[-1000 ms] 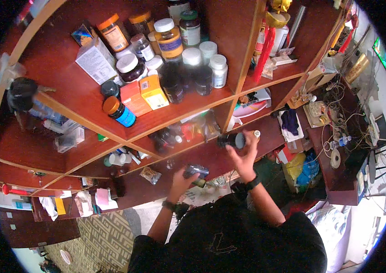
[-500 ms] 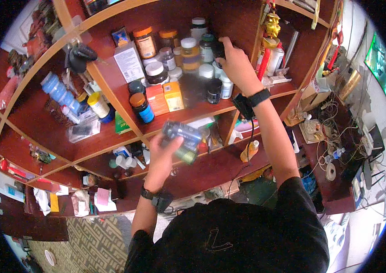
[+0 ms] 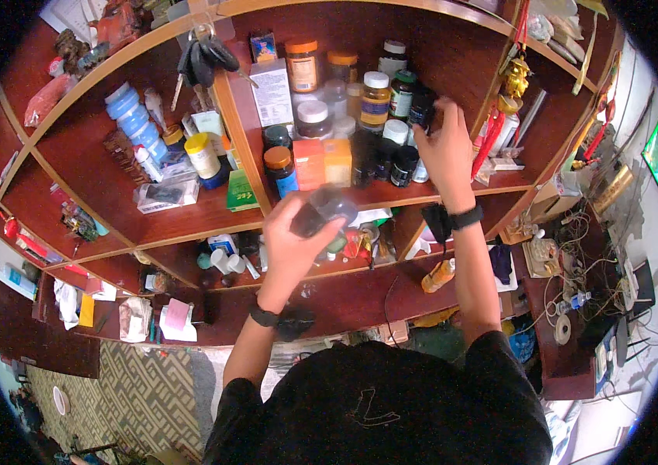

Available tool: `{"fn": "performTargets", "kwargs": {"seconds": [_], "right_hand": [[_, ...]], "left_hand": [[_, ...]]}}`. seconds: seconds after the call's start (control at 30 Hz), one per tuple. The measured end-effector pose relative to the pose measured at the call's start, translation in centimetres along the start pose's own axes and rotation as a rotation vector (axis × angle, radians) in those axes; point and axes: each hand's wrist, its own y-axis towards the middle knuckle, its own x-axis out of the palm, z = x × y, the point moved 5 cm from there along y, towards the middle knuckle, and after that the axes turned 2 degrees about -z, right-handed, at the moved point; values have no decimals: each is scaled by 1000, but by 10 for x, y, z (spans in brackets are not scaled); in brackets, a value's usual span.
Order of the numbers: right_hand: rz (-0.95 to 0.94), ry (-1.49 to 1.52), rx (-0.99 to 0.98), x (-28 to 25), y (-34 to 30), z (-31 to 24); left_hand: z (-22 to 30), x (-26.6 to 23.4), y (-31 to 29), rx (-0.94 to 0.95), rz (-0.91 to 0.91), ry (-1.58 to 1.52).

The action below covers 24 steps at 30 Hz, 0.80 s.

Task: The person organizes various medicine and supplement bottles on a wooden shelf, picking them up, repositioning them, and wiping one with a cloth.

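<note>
My left hand (image 3: 292, 240) is closed around a dark bottle (image 3: 330, 208), smeared by motion, just in front of the shelf edge. Something greenish shows below that bottle, too blurred to name. Reaching into the compartment, my right hand (image 3: 447, 151) has its fingers and thumb around a black bottle (image 3: 421, 108) at the right of the group. Next to it stand a dark green bottle (image 3: 402, 93) and an amber jar with a white lid (image 3: 375, 101). Below my right hand are a small black jar (image 3: 403, 167) and a white-lidded bottle (image 3: 395, 132).
An orange box (image 3: 310, 164) and a yellow box (image 3: 337, 163) stand at the shelf front, beside an orange-capped bottle (image 3: 280, 172). Keys (image 3: 206, 58) hang on the left divider. A gold ornament (image 3: 515, 81) with red tassels hangs at right. Cables (image 3: 558, 271) tangle on the side desk.
The view has shifted, with the shelf lying further right. My left hand has risen toward the shelf edge with its bottle. My right hand stays at the black bottle. Dark bottles show beside the yellow box.
</note>
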Motion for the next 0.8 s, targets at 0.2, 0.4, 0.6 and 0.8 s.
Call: {"fn": "performTargets", "kwargs": {"seconds": [0.2, 0.4, 0.6, 0.8], "right_hand": [[-727, 818, -149, 20, -70, -40], [-585, 592, -302, 21, -69, -49], [-476, 673, 12, 39, -39, -17], [-332, 534, 3, 79, 3, 9]], "left_hand": [[17, 12, 15, 153, 16, 141], [20, 30, 48, 290, -196, 238], [23, 23, 101, 340, -97, 262], [11, 9, 150, 314, 39, 424]]}}
